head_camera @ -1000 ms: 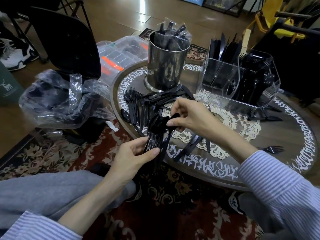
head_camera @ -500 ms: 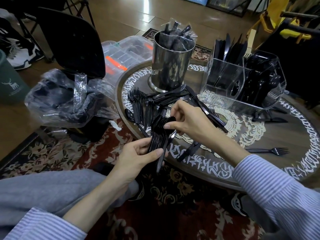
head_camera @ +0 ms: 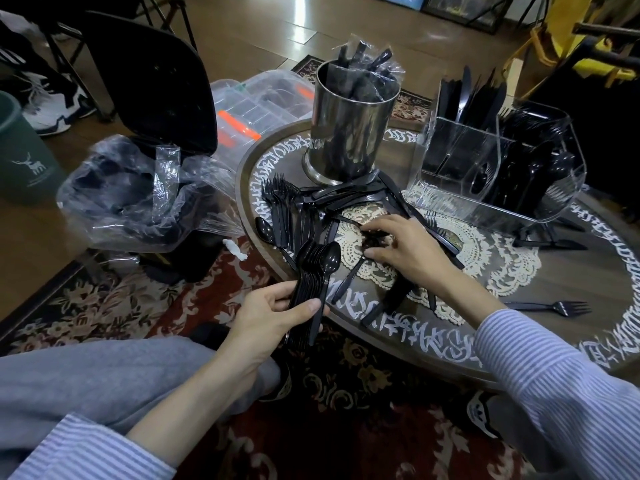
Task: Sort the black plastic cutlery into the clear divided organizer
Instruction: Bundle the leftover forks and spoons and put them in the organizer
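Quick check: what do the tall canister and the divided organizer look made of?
Canister: looks like polished metal, likely steel; its wall mirrors the dark cutlery lying around it. Organizer: clear hard plastic, probably acrylic; the cutlery inside shows through its glossy walls and ribbed base.

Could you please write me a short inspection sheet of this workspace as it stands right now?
Surface: round wooden table with white lettering and a lace doily.
Job's things: clear organizer holding cutlery; loose cutlery pile; single fork.
Clutter: steel canister of wrapped cutlery, plastic bag, lidded plastic box.
Grippers: left hand holds a spoon stack; right hand reaches into the pile.
Cables: nothing seen.
Surroundings: patterned rug, black chair, green bin.
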